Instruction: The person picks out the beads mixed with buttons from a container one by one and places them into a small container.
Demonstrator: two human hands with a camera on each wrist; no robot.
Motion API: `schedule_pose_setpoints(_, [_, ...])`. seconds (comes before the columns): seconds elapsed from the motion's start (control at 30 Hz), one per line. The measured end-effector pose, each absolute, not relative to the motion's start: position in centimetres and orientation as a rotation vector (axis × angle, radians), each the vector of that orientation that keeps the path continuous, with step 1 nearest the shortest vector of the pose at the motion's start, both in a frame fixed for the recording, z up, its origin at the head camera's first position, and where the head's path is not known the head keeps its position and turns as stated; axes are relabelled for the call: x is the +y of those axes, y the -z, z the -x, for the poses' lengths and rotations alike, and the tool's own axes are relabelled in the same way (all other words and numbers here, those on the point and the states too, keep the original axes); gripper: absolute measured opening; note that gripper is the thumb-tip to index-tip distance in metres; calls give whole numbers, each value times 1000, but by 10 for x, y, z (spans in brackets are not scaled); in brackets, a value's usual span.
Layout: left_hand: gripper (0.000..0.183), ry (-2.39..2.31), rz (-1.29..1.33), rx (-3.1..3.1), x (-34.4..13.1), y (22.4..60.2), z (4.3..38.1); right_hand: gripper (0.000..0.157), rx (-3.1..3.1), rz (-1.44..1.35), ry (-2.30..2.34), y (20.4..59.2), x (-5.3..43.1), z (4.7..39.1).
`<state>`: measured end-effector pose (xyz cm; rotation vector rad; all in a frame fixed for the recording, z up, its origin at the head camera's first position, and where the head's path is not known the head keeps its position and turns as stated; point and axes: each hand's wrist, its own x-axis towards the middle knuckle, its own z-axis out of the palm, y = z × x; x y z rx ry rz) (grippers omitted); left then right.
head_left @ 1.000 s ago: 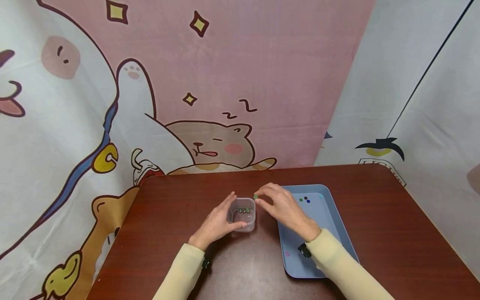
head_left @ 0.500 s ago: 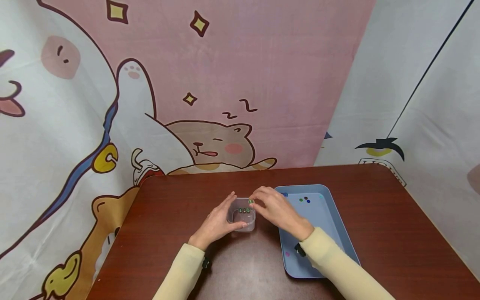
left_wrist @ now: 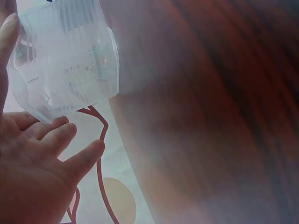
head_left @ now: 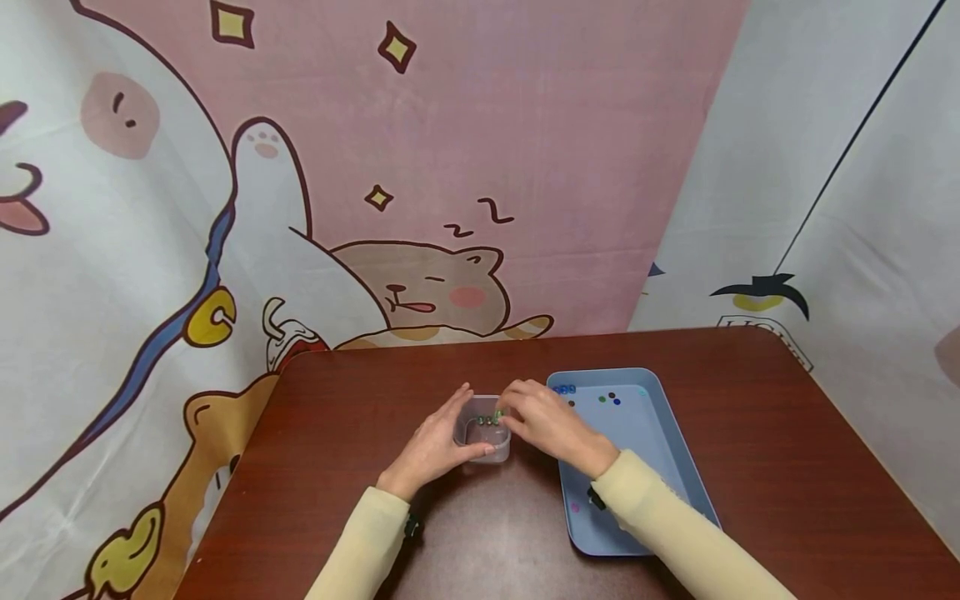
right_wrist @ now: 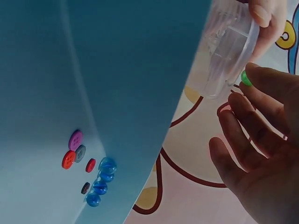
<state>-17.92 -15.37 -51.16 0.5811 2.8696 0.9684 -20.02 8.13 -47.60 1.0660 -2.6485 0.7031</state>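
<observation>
My left hand (head_left: 431,450) holds a small clear plastic container (head_left: 474,408) upright on the table, thumb at the near side and fingers at the far side. Several green marbles (head_left: 485,421) lie in a row inside it. Over the container's right rim, my right hand (head_left: 551,427) pinches a green marble (right_wrist: 246,78) between thumb and forefinger; its other fingers are spread loosely in the right wrist view. The left wrist view shows the container's translucent wall (left_wrist: 51,60) with blurred green spots behind it.
A blue tray (head_left: 663,450) lies right of the container, under the right forearm. Several blue marbles (right_wrist: 100,187) line its edge, near a purple button (right_wrist: 75,139), a red button (right_wrist: 68,159) and other small buttons. A patterned curtain (head_left: 570,167) hangs behind the brown table (head_left: 337,417).
My right hand has moved left and down with the green marble, from beside the container to over its rim. More blue marbles on the tray are uncovered. The left hand has kept still.
</observation>
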Motion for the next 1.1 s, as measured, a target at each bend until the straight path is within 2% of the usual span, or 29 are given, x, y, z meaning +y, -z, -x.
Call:
schedule_pose_setpoints(0.37, [104,-985,-583,2859,-153,511,178,15,-2591,-1129,-644,483,81,202])
schedule_pose_setpoints(0.6, [104,-995,-576,2855,-153,509,177,21,-2602,-1068,-722,480,85,199])
schedule_pose_setpoints(0.83, [104,-1021,-570,2849,-152,509,177,31,-2577,-921,-935,469,109,197])
schedule_pose_setpoints(1.1, [106,-1017,-546,2845,-152,510,178,42,-2625,-820,-971,466,142,199])
